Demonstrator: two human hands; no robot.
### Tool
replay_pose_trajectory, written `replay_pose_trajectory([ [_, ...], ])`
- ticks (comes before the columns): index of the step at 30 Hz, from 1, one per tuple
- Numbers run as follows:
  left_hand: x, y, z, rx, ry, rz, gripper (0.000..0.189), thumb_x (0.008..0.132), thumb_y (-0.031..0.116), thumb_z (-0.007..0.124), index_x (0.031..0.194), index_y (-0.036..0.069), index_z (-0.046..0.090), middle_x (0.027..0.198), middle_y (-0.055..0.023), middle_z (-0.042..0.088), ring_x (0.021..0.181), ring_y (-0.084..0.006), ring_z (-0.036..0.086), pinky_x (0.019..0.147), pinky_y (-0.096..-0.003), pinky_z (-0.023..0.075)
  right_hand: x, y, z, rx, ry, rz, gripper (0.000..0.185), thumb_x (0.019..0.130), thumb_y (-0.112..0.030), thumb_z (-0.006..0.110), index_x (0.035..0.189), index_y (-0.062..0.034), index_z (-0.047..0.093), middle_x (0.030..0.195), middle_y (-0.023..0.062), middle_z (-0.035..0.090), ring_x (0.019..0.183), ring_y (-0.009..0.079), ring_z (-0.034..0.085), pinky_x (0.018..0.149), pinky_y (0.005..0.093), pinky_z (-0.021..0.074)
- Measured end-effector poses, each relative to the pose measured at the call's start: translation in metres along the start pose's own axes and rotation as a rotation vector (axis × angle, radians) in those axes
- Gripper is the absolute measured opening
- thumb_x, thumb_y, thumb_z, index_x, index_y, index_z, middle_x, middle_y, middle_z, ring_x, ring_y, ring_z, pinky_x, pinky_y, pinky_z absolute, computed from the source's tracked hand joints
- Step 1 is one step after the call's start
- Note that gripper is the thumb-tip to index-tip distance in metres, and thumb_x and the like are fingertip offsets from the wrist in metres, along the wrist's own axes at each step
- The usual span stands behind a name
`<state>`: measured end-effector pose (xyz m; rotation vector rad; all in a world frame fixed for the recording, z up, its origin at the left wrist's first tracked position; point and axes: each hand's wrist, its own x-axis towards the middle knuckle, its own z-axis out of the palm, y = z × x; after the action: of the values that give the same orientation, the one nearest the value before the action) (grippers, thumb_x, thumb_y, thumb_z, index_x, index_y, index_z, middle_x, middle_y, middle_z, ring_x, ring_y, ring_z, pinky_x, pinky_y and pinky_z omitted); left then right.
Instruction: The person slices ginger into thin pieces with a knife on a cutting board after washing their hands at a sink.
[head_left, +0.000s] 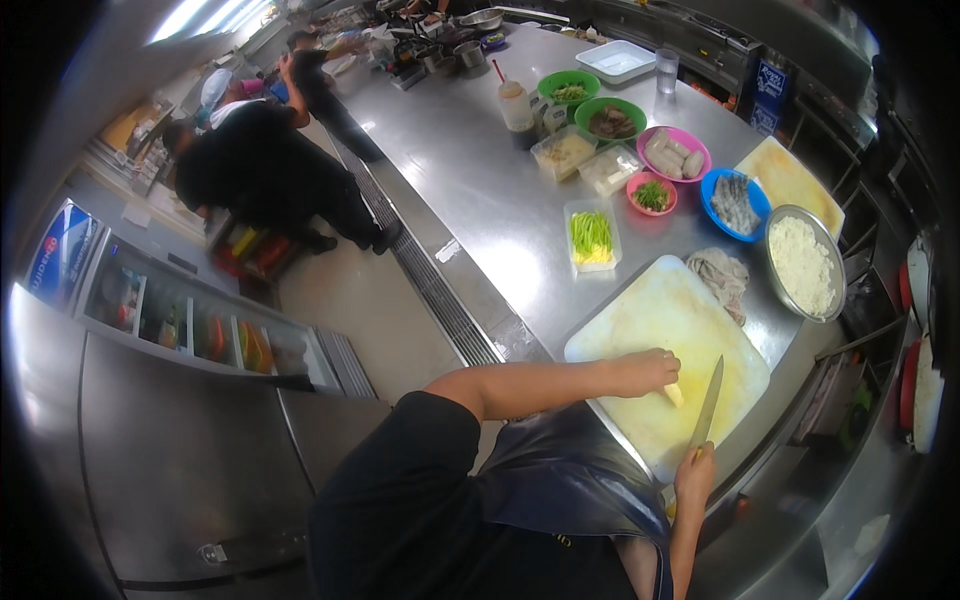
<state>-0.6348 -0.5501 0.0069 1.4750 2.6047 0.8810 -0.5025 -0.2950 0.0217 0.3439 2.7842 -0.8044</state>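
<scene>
Over a stained white cutting board (637, 322) my left hand (646, 373) grips a small pale yellow piece of food (674, 394), whose kind I cannot tell. My right hand (695, 469) is closed round the yellow handle of a kitchen knife (709, 405); its blade points away from me, over the board's right part, apart from the food. Beyond the board a clear plastic container (592, 235) holds cut green and yellow food. A crumpled cloth (718, 279) lies at the board's far right edge.
A metal bowl of white, rice-like food (802, 262) stands at right, beside a blue bowl of shrimp (736, 205). Pink and green bowls, lidded containers and a sauce bottle (515, 109) stand farther back. Several people in dark clothes stand across the aisle, near a glass-door fridge (202, 322).
</scene>
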Motion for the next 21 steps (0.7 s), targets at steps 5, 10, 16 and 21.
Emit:
replay_pose_trajectory([
  [5, -0.008, 0.002, 0.017, 0.09, 0.059, 0.038, 0.01, 0.083, 0.006, 0.061, 0.092, 0.002, 0.061, 0.102, -0.0139, 0.058, 0.102, -0.0335, 0.057, 0.093, -0.0441, 0.0482, 0.0, -0.004, -0.001, -0.017, 0.032, -0.028, 0.028, 0.105, -0.025, 0.05, 0.107, 0.0029, 0.054, 0.088, 0.0349, 0.066, 0.087, 0.0545, 0.064, 0.074, 0.0606, 0.0486],
  [10, -0.021, 0.004, 0.02, 0.105, 0.191, 0.082, 0.02, 0.085, 0.006, 0.059, 0.103, -0.001, 0.064, 0.115, -0.0152, 0.06, 0.115, -0.0351, 0.056, 0.101, -0.0412, 0.0472, -0.011, -0.032, -0.018, 0.139, 0.309, -0.136, 0.025, 0.104, -0.022, 0.05, 0.107, 0.0024, 0.055, 0.087, 0.033, 0.067, 0.084, 0.0498, 0.067, 0.071, 0.0585, 0.0504],
  [16, -0.027, 0.008, 0.023, 0.066, 0.28, -0.031, 0.03, 0.088, 0.004, 0.056, 0.116, -0.004, 0.062, 0.124, -0.0171, 0.061, 0.122, -0.0367, 0.055, 0.106, -0.0401, 0.0457, 0.005, -0.017, -0.009, -0.254, -0.09, -0.086, 0.024, 0.103, -0.02, 0.051, 0.107, 0.003, 0.053, 0.085, 0.0313, 0.068, 0.081, 0.0511, 0.066, 0.071, 0.0592, 0.0514],
  [21, -0.001, 0.0, 0.011, 0.008, 0.06, -0.132, 0.032, 0.084, 0.0, 0.059, 0.116, -0.004, 0.061, 0.119, -0.0178, 0.061, 0.117, -0.037, 0.056, 0.098, -0.0429, 0.0486, 0.0, -0.025, -0.015, -0.112, -0.108, -0.001, 0.03, 0.104, -0.025, 0.048, 0.112, 0.0035, 0.054, 0.094, 0.0354, 0.067, 0.09, 0.0556, 0.064, 0.077, 0.061, 0.0499],
])
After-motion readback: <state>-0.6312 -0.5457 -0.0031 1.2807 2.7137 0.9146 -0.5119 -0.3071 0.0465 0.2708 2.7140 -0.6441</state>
